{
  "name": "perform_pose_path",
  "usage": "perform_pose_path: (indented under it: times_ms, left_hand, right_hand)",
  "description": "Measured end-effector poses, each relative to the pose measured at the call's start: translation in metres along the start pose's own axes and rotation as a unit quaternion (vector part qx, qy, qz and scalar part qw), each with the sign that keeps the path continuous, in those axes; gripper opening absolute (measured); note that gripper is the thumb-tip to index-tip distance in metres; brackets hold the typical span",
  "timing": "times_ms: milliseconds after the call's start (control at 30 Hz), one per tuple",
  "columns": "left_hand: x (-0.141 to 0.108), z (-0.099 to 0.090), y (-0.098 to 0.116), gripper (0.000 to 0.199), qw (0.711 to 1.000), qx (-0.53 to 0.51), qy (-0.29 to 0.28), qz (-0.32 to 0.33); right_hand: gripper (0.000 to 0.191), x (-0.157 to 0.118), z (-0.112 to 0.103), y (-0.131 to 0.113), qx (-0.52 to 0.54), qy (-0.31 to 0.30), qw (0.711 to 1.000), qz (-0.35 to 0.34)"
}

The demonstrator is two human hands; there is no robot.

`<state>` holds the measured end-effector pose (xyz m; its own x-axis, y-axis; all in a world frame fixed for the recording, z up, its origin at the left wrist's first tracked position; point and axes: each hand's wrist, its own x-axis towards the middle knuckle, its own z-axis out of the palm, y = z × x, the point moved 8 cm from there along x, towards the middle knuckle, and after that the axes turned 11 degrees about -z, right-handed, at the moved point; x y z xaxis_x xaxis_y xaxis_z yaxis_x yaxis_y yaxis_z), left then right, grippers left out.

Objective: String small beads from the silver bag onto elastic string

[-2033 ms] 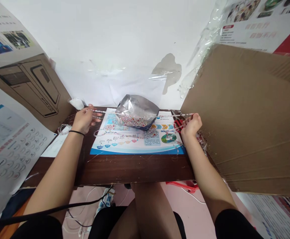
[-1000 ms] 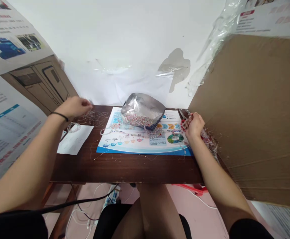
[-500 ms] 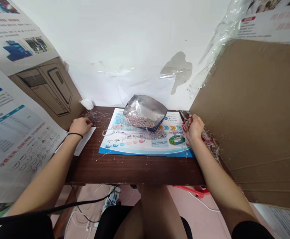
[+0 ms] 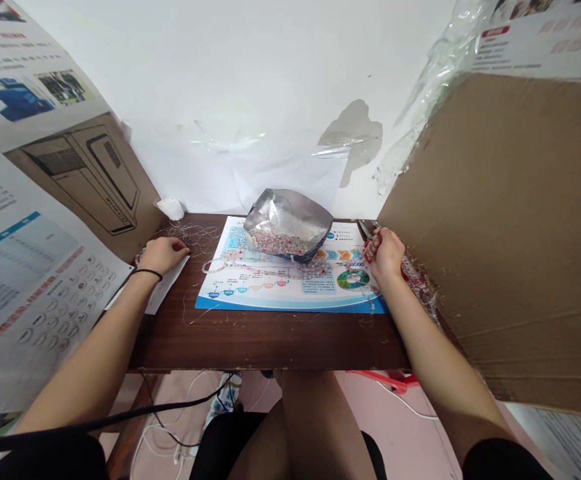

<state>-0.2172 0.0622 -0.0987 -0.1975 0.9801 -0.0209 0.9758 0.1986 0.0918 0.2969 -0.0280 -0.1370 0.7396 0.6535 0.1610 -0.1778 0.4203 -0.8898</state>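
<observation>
My left hand point(image 4: 162, 255) rests at the left of the table, its fingers curled together over the edge of a white paper strip point(image 4: 166, 288). Beside its fingertips lies a tangle of clear thread point(image 4: 195, 233). Whatever those fingers pinch is too small to see. At the right, my right hand point(image 4: 387, 255) is closed next to the metal blades of scissors point(image 4: 366, 230); its fingers hide what they grip. Red and clear bead strands point(image 4: 423, 283) lie behind that hand. Between the hands, an open silver bag point(image 4: 310, 223) holds small pink, red and white beads point(image 4: 278, 241).
Under the bag lies a printed sheet point(image 4: 250, 300) with strung beads point(image 4: 215, 265) across it. A crumpled white tissue point(image 4: 171, 208) sits at the back left corner. Cardboard panels point(image 4: 510, 233) and a white wall point(image 4: 270, 80) enclose the brown table point(image 4: 270, 340).
The camera view has shifted slightly. Both hands stay in nearly the same places, with only slight changes in their fingers; the bag and sheet have not moved.
</observation>
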Motion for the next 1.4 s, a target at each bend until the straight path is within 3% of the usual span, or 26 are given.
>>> perform_pose_path:
  times_ms: [333,467,567,667,733,867,933,1000,1033,1133,1233,1300,1400]
  left_hand:
    - [0.014,0.01,0.0,0.02,0.998,0.069,0.004,-0.007]
    - [0.014,-0.009,0.006,0.024,0.997,0.071,0.032,-0.011]
    - [0.002,-0.046,0.042,0.029,0.995,0.043,0.087,0.014]
    - [-0.019,-0.074,0.109,0.029,0.987,-0.027,0.118,0.11]
    - [-0.029,-0.075,0.155,0.028,0.976,-0.087,0.1,0.172]
    - [-0.035,-0.043,0.221,0.022,0.958,-0.146,0.015,0.248]
    - [-0.046,-0.03,0.237,0.028,0.948,-0.162,0.025,0.271]
    - [-0.071,-0.027,0.242,0.027,0.936,-0.181,0.076,0.293]
    - [-0.088,-0.02,0.245,0.024,0.928,-0.186,0.065,0.316]
    - [-0.154,0.015,0.25,0.03,0.894,-0.148,-0.061,0.419]
    - [-0.205,0.044,0.242,0.023,0.867,-0.095,-0.09,0.481]
    - [-0.215,0.056,0.237,0.011,0.877,-0.075,-0.065,0.47]
    - [-0.216,0.067,0.235,0.014,0.888,-0.05,-0.04,0.455]
  right_hand:
    - [0.014,0.006,0.0,0.003,0.006,-0.016,1.0,0.003]
    - [0.014,0.007,0.002,0.002,0.014,-0.018,1.0,0.004]
    - [0.013,0.007,0.004,0.002,0.01,-0.025,1.0,0.003]
    - [0.013,0.007,0.003,0.003,0.008,-0.029,1.0,0.002]
    - [0.012,0.007,0.003,0.003,0.006,-0.032,0.999,0.003]
    - [0.012,0.006,0.005,0.002,0.007,-0.042,0.999,0.013]
    - [0.012,0.006,0.007,0.003,0.009,-0.049,0.999,0.019]
    - [0.013,0.007,0.008,0.002,0.008,-0.055,0.998,0.021]
    - [0.013,0.007,0.008,0.002,0.007,-0.058,0.998,0.021]
    - [0.016,0.008,0.008,0.002,0.003,-0.063,0.998,0.022]
    - [0.019,0.009,0.008,0.003,0.0,-0.066,0.997,0.029]
    - [0.019,0.009,0.009,0.004,-0.001,-0.07,0.997,0.034]
    - [0.019,0.011,0.009,0.005,-0.004,-0.073,0.997,0.036]
